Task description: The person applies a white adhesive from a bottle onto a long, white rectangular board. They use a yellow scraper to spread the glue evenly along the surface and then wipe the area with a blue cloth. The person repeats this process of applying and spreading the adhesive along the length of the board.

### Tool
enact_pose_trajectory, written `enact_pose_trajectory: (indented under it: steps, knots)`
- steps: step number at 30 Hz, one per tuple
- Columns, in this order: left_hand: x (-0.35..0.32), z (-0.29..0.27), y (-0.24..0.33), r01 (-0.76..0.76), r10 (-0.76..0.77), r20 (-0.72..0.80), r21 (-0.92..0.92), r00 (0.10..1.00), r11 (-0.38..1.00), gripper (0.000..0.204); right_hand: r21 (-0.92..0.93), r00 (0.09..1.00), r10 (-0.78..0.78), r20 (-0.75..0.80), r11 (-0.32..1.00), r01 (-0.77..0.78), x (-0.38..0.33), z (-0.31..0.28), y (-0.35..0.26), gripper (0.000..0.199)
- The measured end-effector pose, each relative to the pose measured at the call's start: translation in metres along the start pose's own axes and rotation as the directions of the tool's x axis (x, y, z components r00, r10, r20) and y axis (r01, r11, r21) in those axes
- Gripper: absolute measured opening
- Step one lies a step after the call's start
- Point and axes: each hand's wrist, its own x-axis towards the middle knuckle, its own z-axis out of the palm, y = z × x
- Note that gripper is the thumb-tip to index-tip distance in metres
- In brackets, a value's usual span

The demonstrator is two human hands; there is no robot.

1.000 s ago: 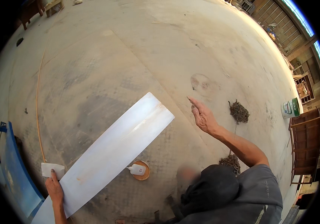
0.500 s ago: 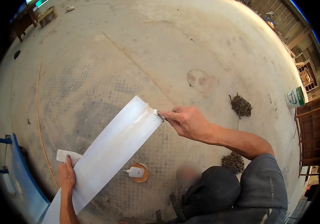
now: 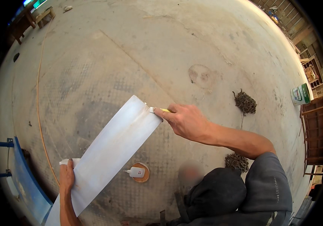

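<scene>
The long white strip [image 3: 112, 150] slants over the concrete floor [image 3: 139, 49], its near end low at the left and its far end raised toward the middle. The left hand [image 3: 66, 177] steadies the strip's near edge, fingers wrapped over it. The right hand [image 3: 186, 120] — a second ago open and clear of the strip — has closed on a small yellow-handled blade [image 3: 157, 110], whose tip now touches the strip's far corner, so trimming looks to be under way. Below the strip a white glue bottle [image 3: 136, 172] lies on a round wooden disc [image 3: 145, 177]. Right of the strip are two dry clumps [image 3: 244, 102], beyond them a green-and-white bucket [image 3: 300, 94] and wooden crates [image 3: 316, 128] — an open yard.
</scene>
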Motion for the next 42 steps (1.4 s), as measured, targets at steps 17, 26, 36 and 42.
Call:
enact_pose_trajectory:
  steps: [17, 26, 36, 42]
  knots:
    - [-0.003, 0.001, -0.001, 0.073, -0.073, 0.004, 0.019, 0.997, 0.997, 0.051, -0.04, 0.993, -0.063, 0.095, 0.997, 0.067, 0.008, -0.008, 0.005, 0.045]
    - [-0.004, -0.007, 0.019, 0.106, -0.111, 0.119, 0.046, 0.987, 0.993, 0.049, -0.108, 0.963, -0.232, 0.134, 0.963, 0.247, 0.024, -0.016, 0.033, 0.049]
    - [-0.007, 0.0, 0.018, 0.014, -0.014, 0.004, 0.023, 1.0, 1.0, 0.058, -0.101, 0.946, -0.279, 0.168, 0.949, 0.298, 0.033, -0.011, 0.034, 0.044]
    - [-0.008, 0.002, 0.012, 0.019, -0.019, -0.018, -0.001, 1.0, 1.0, 0.059, -0.098, 0.937, -0.307, 0.168, 0.94, 0.326, 0.036, -0.016, 0.041, 0.043]
